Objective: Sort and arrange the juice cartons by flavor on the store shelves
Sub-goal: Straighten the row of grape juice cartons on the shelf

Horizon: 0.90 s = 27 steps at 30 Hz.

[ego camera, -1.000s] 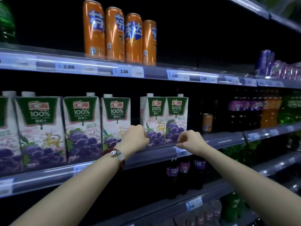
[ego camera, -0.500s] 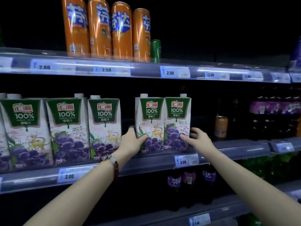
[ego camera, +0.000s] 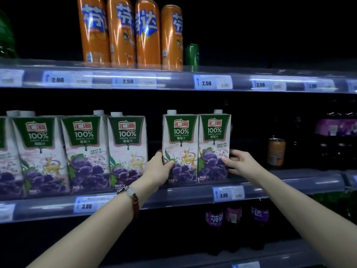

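Note:
Two grape juice cartons stand side by side on the middle shelf [ego camera: 173, 196], apart from the rest. My left hand [ego camera: 157, 169] grips the left carton [ego camera: 180, 146] at its lower left edge. The lower right edge of the right carton [ego camera: 214, 144] is held by my right hand [ego camera: 238, 162]. Together the hands clamp the pair from both sides. To the left, a row of several identical grape cartons [ego camera: 85, 151] faces forward, with a gap between that row and the held pair.
Tall orange soda cans [ego camera: 131, 33] and a green can [ego camera: 192, 57] stand on the upper shelf. A small orange can [ego camera: 276, 151] and dark bottles [ego camera: 336, 140] sit right of the cartons. Purple soda bottles [ego camera: 214, 217] fill the shelf below. Price tags line the shelf rails.
My hands rose from the shelf rail and closed on the sides of the two separate cartons. The view moved closer and slightly right.

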Each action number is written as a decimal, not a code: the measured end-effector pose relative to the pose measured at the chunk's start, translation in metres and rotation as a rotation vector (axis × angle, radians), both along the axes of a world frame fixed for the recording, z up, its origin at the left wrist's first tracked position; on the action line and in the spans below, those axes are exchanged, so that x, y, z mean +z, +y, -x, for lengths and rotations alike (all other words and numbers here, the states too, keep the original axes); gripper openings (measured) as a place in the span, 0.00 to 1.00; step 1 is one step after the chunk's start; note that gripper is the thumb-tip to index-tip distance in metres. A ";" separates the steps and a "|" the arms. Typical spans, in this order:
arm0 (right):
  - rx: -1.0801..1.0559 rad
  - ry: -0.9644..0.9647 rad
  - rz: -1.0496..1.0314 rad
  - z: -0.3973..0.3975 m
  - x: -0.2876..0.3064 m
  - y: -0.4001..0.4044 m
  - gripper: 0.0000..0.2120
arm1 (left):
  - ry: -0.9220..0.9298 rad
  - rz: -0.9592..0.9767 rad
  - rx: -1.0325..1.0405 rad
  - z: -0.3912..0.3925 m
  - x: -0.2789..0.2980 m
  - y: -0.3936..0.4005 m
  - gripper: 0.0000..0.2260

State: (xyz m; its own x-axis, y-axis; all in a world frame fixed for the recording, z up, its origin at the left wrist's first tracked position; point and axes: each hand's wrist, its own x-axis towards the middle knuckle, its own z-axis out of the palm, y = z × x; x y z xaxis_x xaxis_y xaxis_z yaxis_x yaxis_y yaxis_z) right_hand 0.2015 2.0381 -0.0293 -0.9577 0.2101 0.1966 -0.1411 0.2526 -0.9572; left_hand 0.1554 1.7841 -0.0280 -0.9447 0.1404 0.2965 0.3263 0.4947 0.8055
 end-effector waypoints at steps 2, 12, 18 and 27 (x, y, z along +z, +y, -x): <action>0.028 -0.005 -0.018 -0.004 0.000 -0.002 0.18 | 0.041 0.041 0.012 -0.002 -0.001 -0.004 0.14; 0.037 0.024 0.003 -0.006 -0.002 -0.011 0.08 | 0.206 0.316 0.122 -0.004 0.017 -0.016 0.16; 0.043 0.015 -0.049 0.000 0.000 -0.028 0.08 | 0.268 0.343 0.161 -0.012 0.025 -0.035 0.18; -0.105 0.025 -0.274 0.003 -0.007 -0.041 0.13 | 0.350 0.501 0.303 -0.019 0.021 -0.042 0.25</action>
State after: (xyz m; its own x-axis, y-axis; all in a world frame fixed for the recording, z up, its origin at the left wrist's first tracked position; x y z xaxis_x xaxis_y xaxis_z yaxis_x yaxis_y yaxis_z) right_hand 0.1983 1.9970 -0.0362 -0.9276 0.2436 0.2833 -0.1234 0.5159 -0.8477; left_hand 0.1748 1.7419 -0.0069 -0.8241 0.0846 0.5601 0.3141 0.8911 0.3275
